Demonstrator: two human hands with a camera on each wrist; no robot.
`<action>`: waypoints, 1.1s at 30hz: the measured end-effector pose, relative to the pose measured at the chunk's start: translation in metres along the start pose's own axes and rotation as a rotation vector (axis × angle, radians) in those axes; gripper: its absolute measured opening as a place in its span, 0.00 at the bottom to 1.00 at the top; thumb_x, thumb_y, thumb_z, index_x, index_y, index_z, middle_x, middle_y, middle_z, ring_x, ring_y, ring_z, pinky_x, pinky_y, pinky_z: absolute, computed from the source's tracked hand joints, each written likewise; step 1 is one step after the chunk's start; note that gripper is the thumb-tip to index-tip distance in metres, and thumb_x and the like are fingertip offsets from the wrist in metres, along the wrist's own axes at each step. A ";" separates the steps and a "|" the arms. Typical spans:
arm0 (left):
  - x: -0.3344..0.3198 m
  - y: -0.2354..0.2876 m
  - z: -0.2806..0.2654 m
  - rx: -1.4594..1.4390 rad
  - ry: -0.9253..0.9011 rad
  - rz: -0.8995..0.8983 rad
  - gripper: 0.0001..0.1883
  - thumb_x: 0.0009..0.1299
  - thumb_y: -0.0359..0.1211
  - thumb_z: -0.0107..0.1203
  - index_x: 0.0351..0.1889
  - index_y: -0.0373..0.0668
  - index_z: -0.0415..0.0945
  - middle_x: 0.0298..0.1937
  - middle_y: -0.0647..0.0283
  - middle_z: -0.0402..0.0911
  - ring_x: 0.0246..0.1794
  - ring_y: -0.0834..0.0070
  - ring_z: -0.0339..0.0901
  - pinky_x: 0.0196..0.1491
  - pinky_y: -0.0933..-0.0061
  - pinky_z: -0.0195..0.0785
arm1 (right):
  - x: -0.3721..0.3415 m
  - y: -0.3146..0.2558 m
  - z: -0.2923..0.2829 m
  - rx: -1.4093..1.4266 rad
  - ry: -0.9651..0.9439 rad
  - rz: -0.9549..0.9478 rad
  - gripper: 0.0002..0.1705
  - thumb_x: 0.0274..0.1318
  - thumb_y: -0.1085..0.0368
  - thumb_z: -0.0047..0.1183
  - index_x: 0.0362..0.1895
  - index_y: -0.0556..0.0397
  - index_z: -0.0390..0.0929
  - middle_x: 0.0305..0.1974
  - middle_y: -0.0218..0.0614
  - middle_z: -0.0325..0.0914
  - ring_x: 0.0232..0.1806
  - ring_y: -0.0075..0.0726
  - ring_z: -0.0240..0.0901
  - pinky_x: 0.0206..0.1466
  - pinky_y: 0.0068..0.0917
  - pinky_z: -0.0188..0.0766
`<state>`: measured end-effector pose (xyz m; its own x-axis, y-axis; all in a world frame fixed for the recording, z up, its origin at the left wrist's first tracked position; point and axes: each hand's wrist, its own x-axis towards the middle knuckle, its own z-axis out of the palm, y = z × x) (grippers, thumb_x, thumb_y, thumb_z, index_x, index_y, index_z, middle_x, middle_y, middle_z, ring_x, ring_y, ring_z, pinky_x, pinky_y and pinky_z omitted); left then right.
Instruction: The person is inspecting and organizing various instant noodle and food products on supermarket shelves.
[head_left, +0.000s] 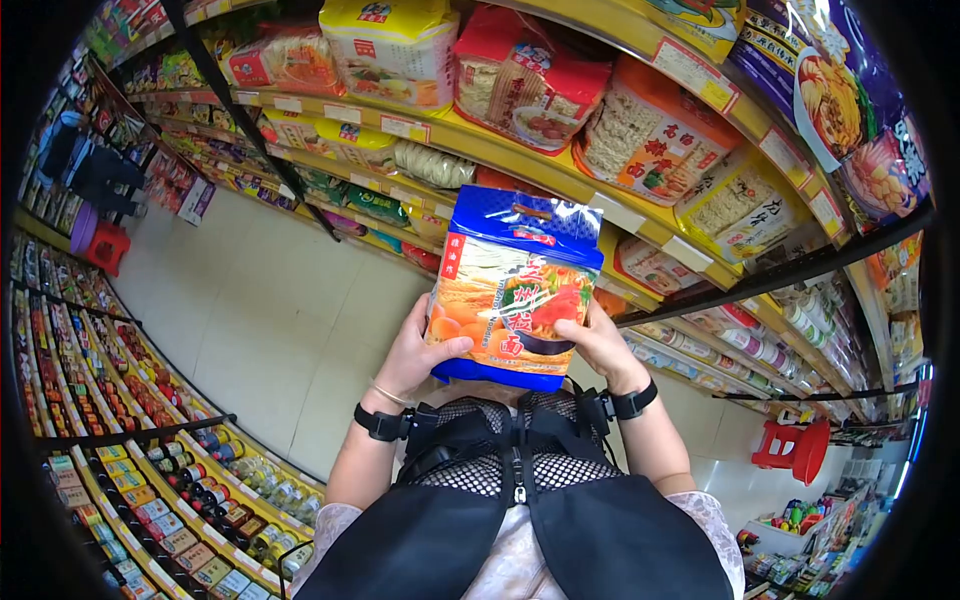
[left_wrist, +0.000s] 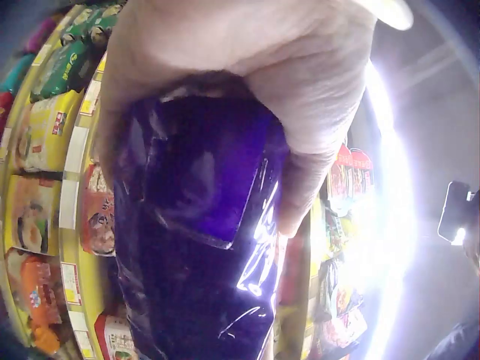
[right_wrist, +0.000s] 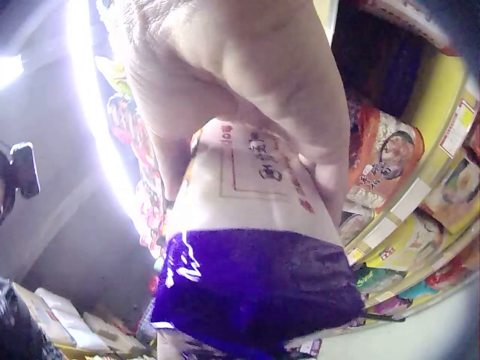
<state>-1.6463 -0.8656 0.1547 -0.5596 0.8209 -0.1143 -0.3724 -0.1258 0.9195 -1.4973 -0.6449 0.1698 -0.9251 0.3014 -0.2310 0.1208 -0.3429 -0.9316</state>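
The bag (head_left: 515,290) is held between the two hands, its printed front facing the head camera and its blue top pointing away from the fingers towards the shelf (head_left: 480,150). Whether that top touches the shelf cannot be told.

The left hand (head_left: 412,352) grips the bag's left side low down, the thumb across the front. In the left wrist view its fingers are bent round a blue side, parted by about the bag's thickness. The right hand (head_left: 603,350) grips the opposite side, thumb on the front near the picture of a bowl; the right wrist view shows its fingers parted round a white panel with lettering, the blue part beyond them. In the head view, most of the other fingers are hidden behind the bag.

Past the fingers, beyond the bag's top, are a red pack (head_left: 530,80) and a yellow pack (head_left: 390,55) on the shelving. A bangle (head_left: 388,394) and a black strap (head_left: 382,422) lie behind the left fingers; another strap (head_left: 635,400) is behind the right. Well to the right of the right fingers is a red stool (head_left: 795,448) on the floor (head_left: 705,425).
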 end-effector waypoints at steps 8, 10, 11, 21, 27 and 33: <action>0.001 0.009 0.008 -0.032 -0.070 0.071 0.40 0.59 0.31 0.65 0.65 0.35 0.52 0.61 0.59 0.65 0.61 0.74 0.64 0.63 0.71 0.58 | -0.015 -0.030 0.009 -0.156 0.047 -0.092 0.43 0.50 0.68 0.62 0.66 0.58 0.50 0.60 0.39 0.63 0.61 0.32 0.61 0.64 0.30 0.59; 0.001 0.007 0.010 -0.024 -0.086 0.051 0.41 0.59 0.31 0.64 0.66 0.36 0.51 0.62 0.59 0.64 0.62 0.74 0.63 0.64 0.71 0.57 | -0.018 -0.035 0.009 -0.166 0.058 -0.107 0.43 0.50 0.68 0.62 0.66 0.58 0.50 0.60 0.39 0.63 0.61 0.32 0.61 0.64 0.30 0.59; 0.002 0.005 0.010 -0.015 -0.097 0.035 0.41 0.60 0.31 0.64 0.68 0.36 0.49 0.63 0.59 0.63 0.63 0.73 0.62 0.64 0.71 0.56 | -0.019 -0.037 0.010 -0.177 0.062 -0.124 0.43 0.50 0.68 0.61 0.66 0.58 0.49 0.60 0.39 0.63 0.61 0.32 0.61 0.64 0.30 0.59; 0.003 -0.010 0.013 -0.112 -0.096 -0.121 0.37 0.71 0.45 0.51 0.70 0.37 0.45 0.65 0.61 0.61 0.64 0.74 0.59 0.66 0.71 0.52 | -0.023 -0.040 0.007 -0.170 0.134 -0.182 0.40 0.55 0.67 0.56 0.68 0.59 0.48 0.60 0.39 0.62 0.61 0.29 0.59 0.64 0.28 0.56; 0.006 -0.003 0.019 -0.080 -0.110 -0.093 0.37 0.70 0.42 0.53 0.70 0.37 0.46 0.64 0.61 0.62 0.63 0.75 0.60 0.65 0.71 0.53 | -0.027 -0.035 0.002 -0.144 0.147 -0.199 0.40 0.56 0.66 0.56 0.68 0.59 0.47 0.61 0.39 0.61 0.62 0.30 0.58 0.65 0.29 0.56; 0.006 0.004 0.025 -0.075 -0.112 -0.115 0.38 0.68 0.37 0.57 0.70 0.37 0.46 0.65 0.60 0.61 0.65 0.74 0.59 0.66 0.70 0.53 | -0.032 -0.032 -0.003 -0.137 0.154 -0.187 0.40 0.56 0.65 0.56 0.68 0.58 0.48 0.61 0.39 0.60 0.62 0.30 0.58 0.66 0.29 0.55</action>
<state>-1.6323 -0.8473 0.1669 -0.4256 0.8887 -0.1703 -0.4859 -0.0657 0.8716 -1.4702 -0.6405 0.2064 -0.8714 0.4838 -0.0814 0.0100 -0.1484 -0.9889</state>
